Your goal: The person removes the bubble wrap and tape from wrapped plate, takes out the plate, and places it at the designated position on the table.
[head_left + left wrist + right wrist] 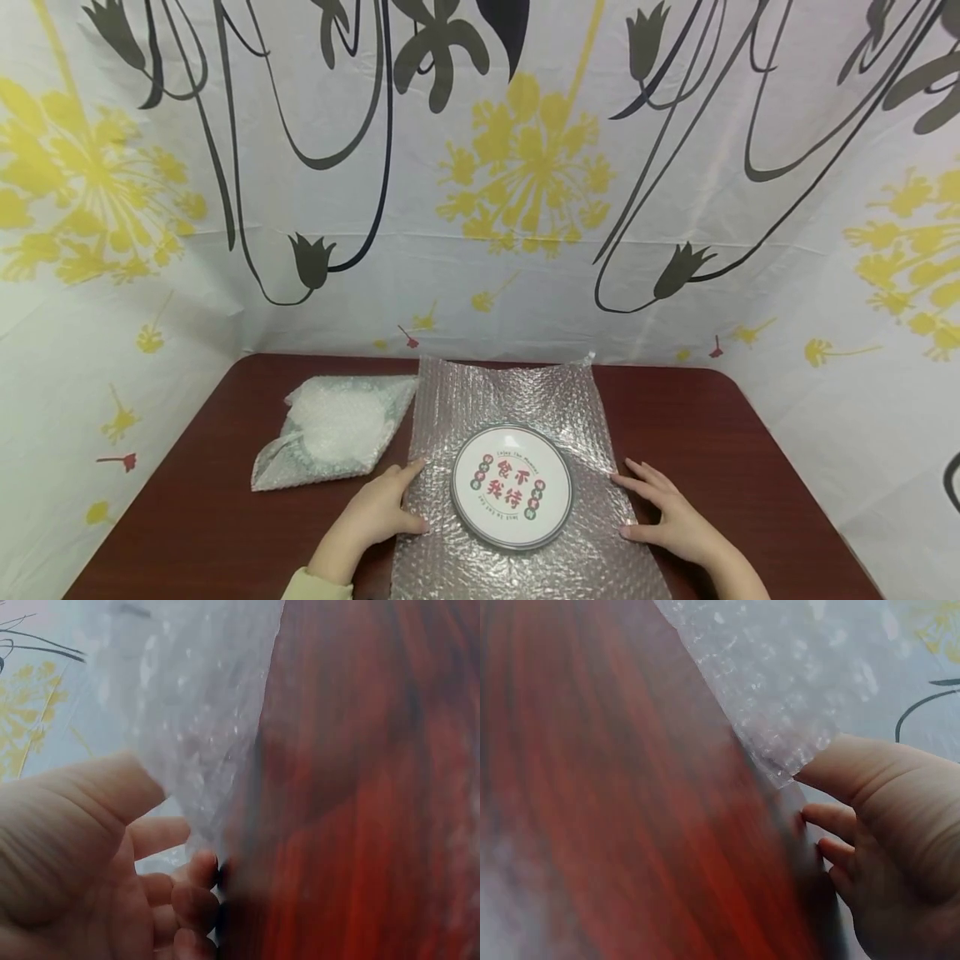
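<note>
A round white plate [512, 487] with a dark rim and red and green lettering lies on a sheet of bubble wrap [450, 400]. At the sheet's left edge, my left hand [380, 510] touches the film with thumb and forefinger spread apart. My right hand [671, 521] does the same along the right edge, its fingers fairly straight. In the left wrist view, the thumb [112, 791] is beside the film [202, 712]. The right wrist view has the thumb [832, 769] against the wrap's edge [765, 720]. Neither hand touches the plate.
A bubble-wrapped package [337, 429] lies on the dark red table [705, 433], left of the sheet. Behind and beside the table hangs a white cloth [480, 317] with yellow and grey flower prints.
</note>
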`<control>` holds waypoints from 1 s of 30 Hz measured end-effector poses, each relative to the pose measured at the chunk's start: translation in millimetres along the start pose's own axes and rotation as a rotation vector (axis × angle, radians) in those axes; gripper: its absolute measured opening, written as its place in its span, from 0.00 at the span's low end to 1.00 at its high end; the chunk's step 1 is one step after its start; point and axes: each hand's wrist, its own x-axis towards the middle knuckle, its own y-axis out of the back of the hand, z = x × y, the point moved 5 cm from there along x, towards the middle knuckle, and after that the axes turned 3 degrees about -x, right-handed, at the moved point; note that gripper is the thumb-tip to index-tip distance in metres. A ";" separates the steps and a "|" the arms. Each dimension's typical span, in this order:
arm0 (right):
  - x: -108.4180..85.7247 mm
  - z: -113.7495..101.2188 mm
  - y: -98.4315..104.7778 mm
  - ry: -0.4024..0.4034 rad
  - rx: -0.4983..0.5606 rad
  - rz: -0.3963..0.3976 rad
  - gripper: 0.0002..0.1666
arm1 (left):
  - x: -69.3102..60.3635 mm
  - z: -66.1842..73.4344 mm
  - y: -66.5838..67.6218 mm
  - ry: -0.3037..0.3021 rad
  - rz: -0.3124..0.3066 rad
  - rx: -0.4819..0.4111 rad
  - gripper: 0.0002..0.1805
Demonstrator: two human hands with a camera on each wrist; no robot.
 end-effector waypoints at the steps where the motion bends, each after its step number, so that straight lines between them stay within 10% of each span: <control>1: -0.2 -0.9 0.2 -0.001 -0.007 -0.005 0.40 | -0.3 0.0 -0.2 0.004 0.006 0.006 0.51; 30: 3.1 -33.8 11.6 -0.044 -0.353 -0.112 0.43 | -0.6 -0.6 -1.5 -0.115 -0.037 0.090 0.45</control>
